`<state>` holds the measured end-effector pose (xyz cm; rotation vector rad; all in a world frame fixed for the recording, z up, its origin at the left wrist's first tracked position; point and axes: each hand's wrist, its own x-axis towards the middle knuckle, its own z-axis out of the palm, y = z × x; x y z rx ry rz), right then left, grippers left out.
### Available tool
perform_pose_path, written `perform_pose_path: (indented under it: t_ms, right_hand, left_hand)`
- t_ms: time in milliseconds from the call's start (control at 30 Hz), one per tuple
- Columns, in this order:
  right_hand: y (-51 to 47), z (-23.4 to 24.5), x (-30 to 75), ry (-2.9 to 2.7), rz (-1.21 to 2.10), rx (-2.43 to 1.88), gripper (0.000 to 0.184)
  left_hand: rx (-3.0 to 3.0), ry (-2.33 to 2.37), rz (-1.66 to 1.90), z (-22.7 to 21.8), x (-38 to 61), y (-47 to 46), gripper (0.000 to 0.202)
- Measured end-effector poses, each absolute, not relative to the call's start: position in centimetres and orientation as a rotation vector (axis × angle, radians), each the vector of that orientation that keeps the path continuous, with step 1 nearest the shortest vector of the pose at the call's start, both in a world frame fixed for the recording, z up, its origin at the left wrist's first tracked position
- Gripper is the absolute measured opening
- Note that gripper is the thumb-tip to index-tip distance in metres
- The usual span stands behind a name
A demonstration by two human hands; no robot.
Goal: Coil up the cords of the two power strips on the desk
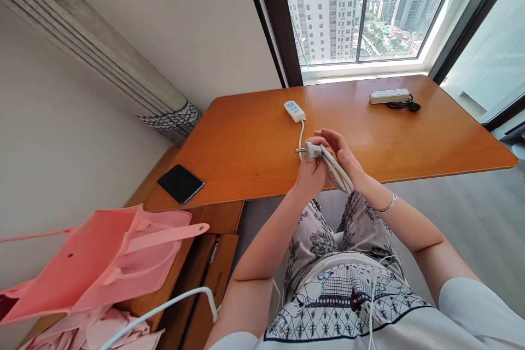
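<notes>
My left hand [314, 172] is closed around a white power cord [338, 172] gathered in several loops, just over the table's near edge. The cord's white plug [312, 150] sticks out of this hand, its metal prongs pointing left. My right hand [342, 154] lies against the loops from the right, its fingers stretched out over my left hand; part of the contact is hidden. From my hands the cord runs up to a small white power strip [295, 111] lying on the wooden table [246, 142].
A beige power strip [389, 97] with a black cord lies at the table's back right. A black tablet [180, 184] rests near the left edge. Beside the table, a pink bag [106, 262] stands at left. A window [365, 16] is behind the table.
</notes>
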<state>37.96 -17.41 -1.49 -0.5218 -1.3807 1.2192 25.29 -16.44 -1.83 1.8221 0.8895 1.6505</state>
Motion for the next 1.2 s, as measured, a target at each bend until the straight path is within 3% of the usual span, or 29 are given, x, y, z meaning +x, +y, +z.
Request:
perform_pose_path:
  t_ms: [167, 367, 500, 700, 867, 1033, 1200]
  right_hand:
    - [-16.2, -2.9, 38.2, -1.497, 1.161, -0.636, 0.074]
    - [-15.3, -3.3, 37.9, -1.605, 1.044, -0.659, 0.064]
    - [-14.6, -4.5, 37.8, -1.679, 1.039, -0.814, 0.06]
    - [-15.2, -6.9, 38.0, -1.762, 1.462, -0.944, 0.048]
    - [-17.0, -5.9, 37.6, -1.345, 1.751, -0.761, 0.018]
    - [-18.3, -4.3, 37.7, -1.066, 1.884, -0.538, 0.03]
    - [-19.0, -3.5, 39.1, -1.416, 1.62, -0.741, 0.044]
  left_hand:
    - [1.83, 0.92, 1.712, -1.1, 24.7, -16.5, 0.034]
    - [1.389, 0.804, 1.689, 1.6, 24.9, -17.1, 0.04]
    - [1.274, 0.85, 1.863, 3.3, 24.7, -16.1, 0.033]
    - [1.47, 1.131, 2.08, 4.7, 22.6, -12.3, 0.041]
    - [1.56, 1.406, 2.063, 4.4, 20.9, -8.9, 0.039]
    - [1.624, 1.593, 1.984, 3.0, 19.5, -7.2, 0.018]
    - [1.631, 1.701, 1.847, 1.8, 17.9, -6.3, 0.015]
